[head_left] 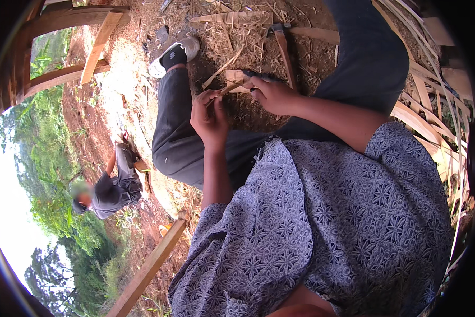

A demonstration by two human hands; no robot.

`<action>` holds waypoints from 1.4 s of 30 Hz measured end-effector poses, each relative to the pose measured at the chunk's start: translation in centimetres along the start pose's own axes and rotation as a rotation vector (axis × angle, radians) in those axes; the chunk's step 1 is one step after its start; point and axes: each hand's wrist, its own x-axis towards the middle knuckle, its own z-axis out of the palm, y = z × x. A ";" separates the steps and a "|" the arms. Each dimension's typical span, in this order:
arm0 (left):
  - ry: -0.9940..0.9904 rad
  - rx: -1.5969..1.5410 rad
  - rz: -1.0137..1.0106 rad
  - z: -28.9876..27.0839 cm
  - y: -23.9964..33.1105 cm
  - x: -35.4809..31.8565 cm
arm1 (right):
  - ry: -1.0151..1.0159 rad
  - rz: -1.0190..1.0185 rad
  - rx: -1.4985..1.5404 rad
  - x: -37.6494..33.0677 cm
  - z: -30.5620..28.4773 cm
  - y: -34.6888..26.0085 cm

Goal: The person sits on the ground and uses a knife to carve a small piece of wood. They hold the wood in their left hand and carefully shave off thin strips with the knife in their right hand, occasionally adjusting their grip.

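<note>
A short brown wooden stick [231,87] slants between my two hands above the ground. My left hand [210,117] is closed, pinching the stick's near end between thumb and fingers. At the far end, my right hand [273,96] is closed on what looks like a small knife [238,83]. Only a thin dark edge shows against the wood, and the fingers hide most of it. Just beyond the hands lies a pale wood block [232,76], with a dark object [259,75] beside it that I cannot make out.
A hatchet [284,53] with a wooden handle lies beyond my right hand. Wood shavings [221,45] and boards [232,17] cover the ground. Long split strips [425,108] are piled at right. Another person [116,185] sits at far left, past a wooden post [150,269].
</note>
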 end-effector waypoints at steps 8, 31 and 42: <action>-0.027 -0.020 0.011 -0.3 -0.3 -0.6 | 0.088 -0.128 0.152 -0.2 -0.3 -1.6; 0.003 -0.016 -0.058 -0.3 0.0 -1.3 | -0.056 0.077 0.040 0.5 -0.6 -2.3; -0.048 -0.022 -0.022 -0.7 -0.5 -1.0 | -0.054 0.051 0.164 -0.2 -3.3 -6.9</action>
